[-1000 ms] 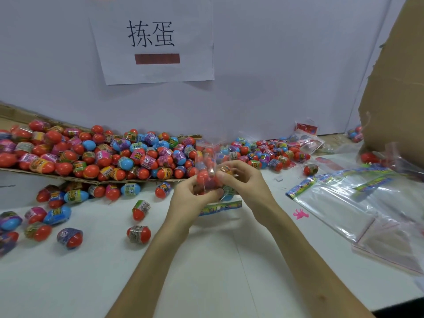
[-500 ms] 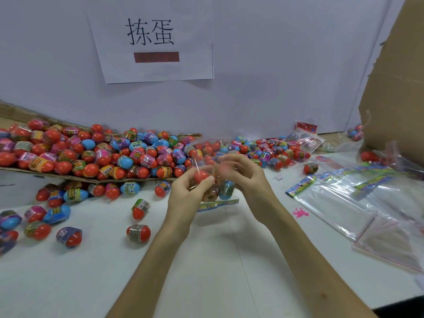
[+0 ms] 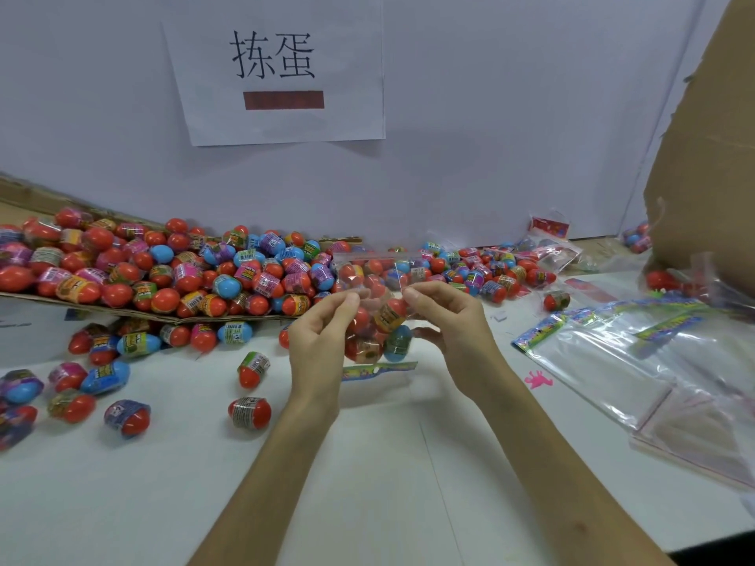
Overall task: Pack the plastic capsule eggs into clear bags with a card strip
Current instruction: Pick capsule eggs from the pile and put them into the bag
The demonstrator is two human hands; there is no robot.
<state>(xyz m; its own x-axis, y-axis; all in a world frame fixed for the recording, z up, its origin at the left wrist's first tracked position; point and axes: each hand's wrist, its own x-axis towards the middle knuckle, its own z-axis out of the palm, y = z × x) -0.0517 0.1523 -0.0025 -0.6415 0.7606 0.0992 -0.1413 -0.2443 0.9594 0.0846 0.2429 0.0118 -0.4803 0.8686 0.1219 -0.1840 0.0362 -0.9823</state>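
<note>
Left hand (image 3: 318, 341) pinched the bag (image 3: 380, 271) at its left edge | right hand (image 3: 449, 320) pinched the right edge | eggs (image 3: 392, 312) inside | card strip (image 3: 378, 370) just below — perhaps attached.

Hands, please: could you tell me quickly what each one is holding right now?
Left hand: pinching the clear bag of eggs near its top.
Right hand: pinching the same bag's other side.

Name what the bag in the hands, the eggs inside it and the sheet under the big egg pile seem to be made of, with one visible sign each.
The bag looks like thin clear plastic film, glossy: eggs show through it and it glints.
The eggs are likely hard plastic, smooth and shiny, with printed wrap bands.
The sheet is probably cardboard: brown, matt, with a thin stiff edge.
</note>
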